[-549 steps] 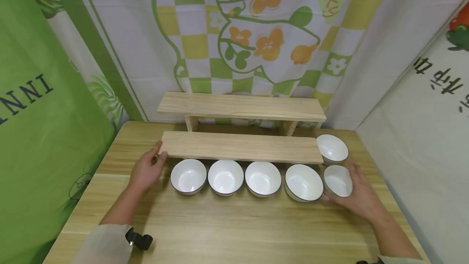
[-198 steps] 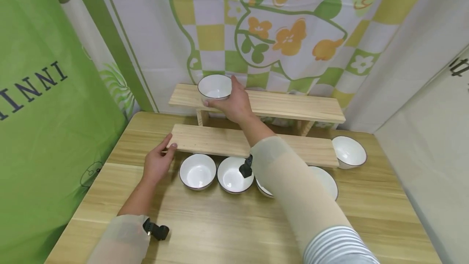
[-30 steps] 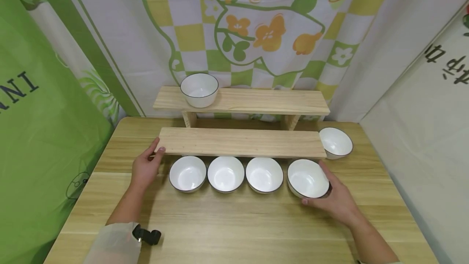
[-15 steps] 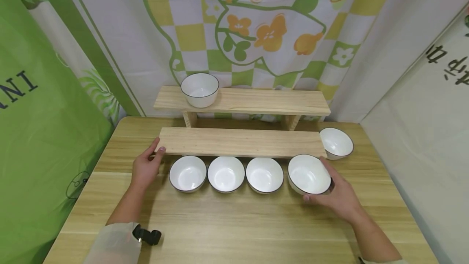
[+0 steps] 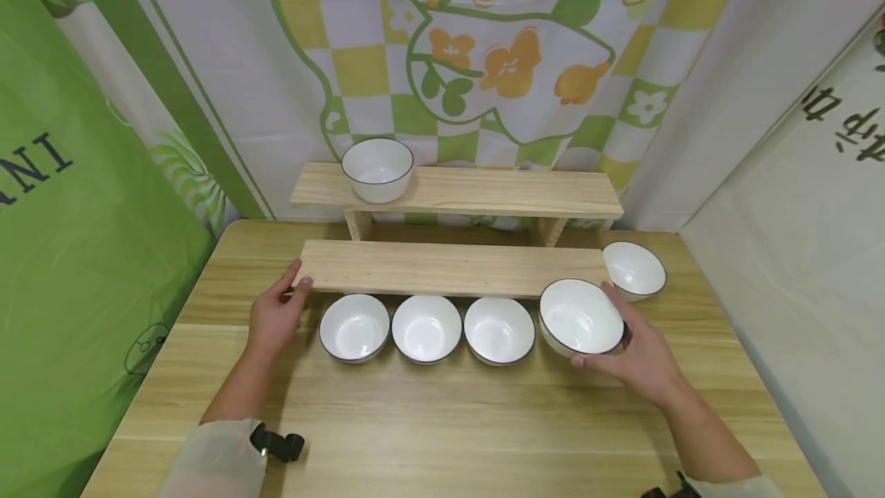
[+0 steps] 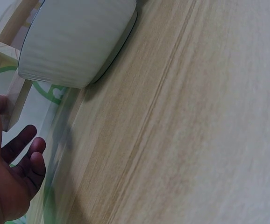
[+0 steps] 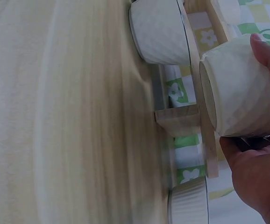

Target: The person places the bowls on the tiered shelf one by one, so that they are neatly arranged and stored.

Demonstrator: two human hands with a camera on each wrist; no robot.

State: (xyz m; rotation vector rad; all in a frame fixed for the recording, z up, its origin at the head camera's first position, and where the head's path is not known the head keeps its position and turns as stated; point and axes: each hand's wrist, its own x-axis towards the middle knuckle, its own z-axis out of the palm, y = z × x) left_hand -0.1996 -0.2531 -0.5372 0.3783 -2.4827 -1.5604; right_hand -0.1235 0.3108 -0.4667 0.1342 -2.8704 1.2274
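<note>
A white bowl [image 5: 581,317] with a dark rim is held by my right hand [image 5: 643,360], thumb at the near side and fingers at the far side. Its base shows off the table in the right wrist view, where the hand [image 7: 261,172] grips the bowl [image 7: 242,88]. My left hand [image 5: 275,315] holds the left end of the two-tier wooden shelf's lower board [image 5: 449,267] between thumb and finger; its other fingers [image 6: 25,140] are loosely curled beside it. Three more bowls [image 5: 354,329] line up in front of the shelf. Another bowl [image 5: 377,170] stands on the upper board [image 5: 512,190], at its left.
One further bowl [image 5: 634,270] stands on the table [image 5: 442,436] at the shelf's right end. A patterned curtain [image 5: 470,83] hangs behind the shelf, with a green cloth [image 5: 90,252] on the left and a pale one on the right.
Since the oldest frame a bowl has gone onto the upper board's left. In the last second my right hand has raised the rightmost front bowl off the table. The left hand stays put.
</note>
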